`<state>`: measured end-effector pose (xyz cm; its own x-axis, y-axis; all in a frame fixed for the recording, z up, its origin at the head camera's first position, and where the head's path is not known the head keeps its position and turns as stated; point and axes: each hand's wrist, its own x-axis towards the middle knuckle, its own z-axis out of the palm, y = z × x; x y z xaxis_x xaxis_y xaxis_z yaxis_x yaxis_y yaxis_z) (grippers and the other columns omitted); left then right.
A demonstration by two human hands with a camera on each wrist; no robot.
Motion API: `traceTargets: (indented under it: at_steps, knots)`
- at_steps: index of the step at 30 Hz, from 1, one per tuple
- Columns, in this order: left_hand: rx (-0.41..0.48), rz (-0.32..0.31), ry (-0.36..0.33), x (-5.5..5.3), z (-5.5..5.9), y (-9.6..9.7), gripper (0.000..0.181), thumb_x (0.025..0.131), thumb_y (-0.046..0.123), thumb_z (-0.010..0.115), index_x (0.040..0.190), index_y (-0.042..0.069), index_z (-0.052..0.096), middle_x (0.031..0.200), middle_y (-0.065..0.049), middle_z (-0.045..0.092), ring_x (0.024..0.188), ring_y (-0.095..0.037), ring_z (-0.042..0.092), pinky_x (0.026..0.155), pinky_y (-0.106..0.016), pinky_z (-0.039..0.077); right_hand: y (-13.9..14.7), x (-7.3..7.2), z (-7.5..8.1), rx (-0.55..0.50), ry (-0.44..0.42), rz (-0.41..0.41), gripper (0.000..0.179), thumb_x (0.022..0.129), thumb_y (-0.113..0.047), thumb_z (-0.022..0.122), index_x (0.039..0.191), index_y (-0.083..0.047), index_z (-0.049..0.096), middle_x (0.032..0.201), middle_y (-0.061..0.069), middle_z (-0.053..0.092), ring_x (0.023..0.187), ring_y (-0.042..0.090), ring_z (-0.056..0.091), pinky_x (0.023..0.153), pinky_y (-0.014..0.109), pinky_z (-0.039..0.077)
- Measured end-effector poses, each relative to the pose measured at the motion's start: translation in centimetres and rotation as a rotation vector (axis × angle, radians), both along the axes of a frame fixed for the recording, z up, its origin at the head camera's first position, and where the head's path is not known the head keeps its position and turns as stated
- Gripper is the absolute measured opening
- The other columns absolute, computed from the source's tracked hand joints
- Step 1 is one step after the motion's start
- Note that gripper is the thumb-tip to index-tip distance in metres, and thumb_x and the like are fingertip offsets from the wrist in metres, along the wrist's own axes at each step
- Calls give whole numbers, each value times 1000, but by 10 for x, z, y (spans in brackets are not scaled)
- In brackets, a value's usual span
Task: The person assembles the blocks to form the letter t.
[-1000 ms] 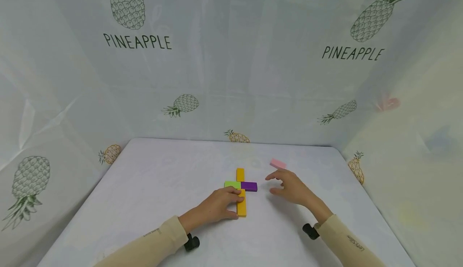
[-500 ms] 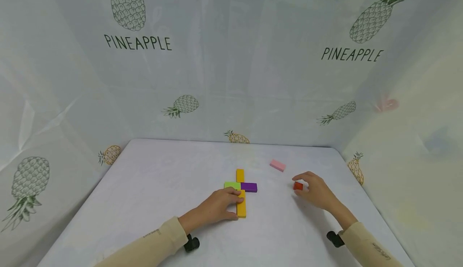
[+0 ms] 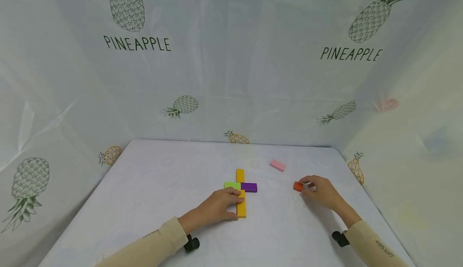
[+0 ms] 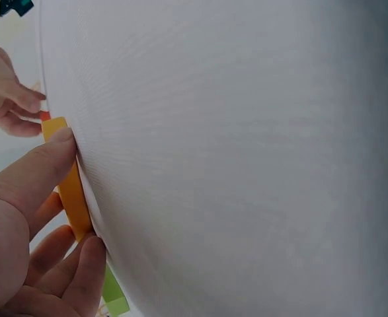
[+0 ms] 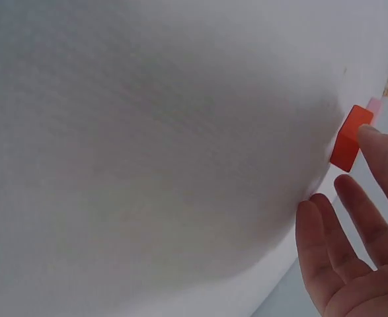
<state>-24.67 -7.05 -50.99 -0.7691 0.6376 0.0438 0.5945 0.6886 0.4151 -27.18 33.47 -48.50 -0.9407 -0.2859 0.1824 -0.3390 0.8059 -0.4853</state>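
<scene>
A long yellow block [image 3: 241, 208] lies flat on the table, pointing toward the front. My left hand [image 3: 216, 205] holds this block, thumb by its near end and fingertips on its far part. Beyond it lie a lime green block [image 3: 232, 185], a purple block [image 3: 249, 187] and a second yellow block [image 3: 240, 175], together in a cross shape. To the right, a small red block [image 3: 298, 186] rests on the table. Beside it is my right hand [image 3: 321, 193]; in the right wrist view the thumb overlaps the red block [image 5: 351, 140], while the other fingers are apart from it.
A pink block [image 3: 277, 165] lies farther back, right of the cross. The white table [image 3: 173, 166] meets a pineapple-print curtain [image 3: 253, 58] at its back and sides. A small black device [image 3: 191, 243] sits at each wrist.
My right hand has drawn back to the right, bringing the red block and all of the pink block into view. Over the last half second the red block stays put. My left hand keeps its place.
</scene>
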Motion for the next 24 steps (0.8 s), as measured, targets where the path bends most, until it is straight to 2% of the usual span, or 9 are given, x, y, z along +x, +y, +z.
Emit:
traceTargets:
  at_steps: [9, 24]
  knots:
    - [5, -4, 2, 2, 2, 0, 57, 90, 37, 87, 142, 18, 70, 153, 6, 59, 141, -16, 53, 120, -41, 44, 1, -5, -5, 34, -23, -22, 21, 91, -2, 80, 112, -8, 79, 113, 9, 77, 102, 31, 68, 89, 53, 62]
    - [10, -6, 9, 1, 2, -1, 57, 90, 36, 87, 141, 17, 71, 152, 5, 60, 139, -16, 54, 119, -40, 46, -3, -7, -5, 65, -14, -34, 23, 91, -1, 81, 112, -7, 81, 112, 11, 77, 100, 32, 69, 90, 53, 62]
